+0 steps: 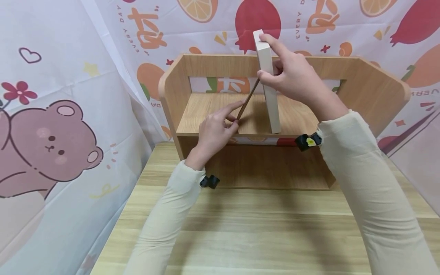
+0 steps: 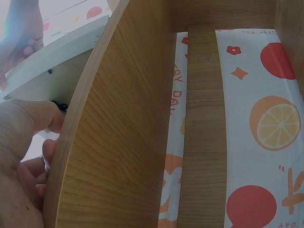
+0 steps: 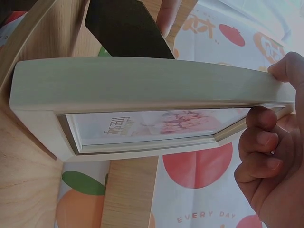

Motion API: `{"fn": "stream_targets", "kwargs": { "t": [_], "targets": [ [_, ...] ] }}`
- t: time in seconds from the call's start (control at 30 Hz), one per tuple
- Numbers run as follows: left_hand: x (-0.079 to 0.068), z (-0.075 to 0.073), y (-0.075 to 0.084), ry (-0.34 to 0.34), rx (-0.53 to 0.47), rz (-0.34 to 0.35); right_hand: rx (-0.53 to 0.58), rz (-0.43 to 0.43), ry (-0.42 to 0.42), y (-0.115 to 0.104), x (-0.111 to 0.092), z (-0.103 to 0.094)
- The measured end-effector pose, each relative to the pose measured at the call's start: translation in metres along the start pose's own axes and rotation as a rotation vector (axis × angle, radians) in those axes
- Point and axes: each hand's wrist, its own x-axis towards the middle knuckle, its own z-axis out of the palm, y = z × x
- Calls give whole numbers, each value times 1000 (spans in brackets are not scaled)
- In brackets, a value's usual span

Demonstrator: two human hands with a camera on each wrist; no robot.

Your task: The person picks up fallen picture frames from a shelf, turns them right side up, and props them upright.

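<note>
Above the upper board (image 1: 194, 114) of the shelf (image 1: 177, 89), my right hand (image 1: 297, 74) gripped a white picture frame (image 1: 269, 84) near its top — it stood upright on that board, close to the shelf's front edge. My left hand (image 1: 216, 128) pinched the dark stand (image 3: 128, 31) jutting from its back. Under the shelf lay a wood-grain table (image 1: 240, 233); behind the shelf hung a fruit-printed cloth (image 1: 220, 23) — left of the shelf, a bear-printed one (image 1: 68, 141).

wears creased cream sleeves (image 1: 372, 179) at lower left and lower right, black cameras (image 1: 209, 181) by the cuffs (image 1: 196, 170), with yellow patch (image 1: 311, 142) at right
</note>
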Motion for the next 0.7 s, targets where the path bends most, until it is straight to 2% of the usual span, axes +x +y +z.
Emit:
{"fn": "stream_targets", "kwargs": {
  "t": [0.7],
  "targets": [
    [-3, 2, -1, 39, 23, 23, -33, 0, -15, -5, 0, 1]
  ]
}}
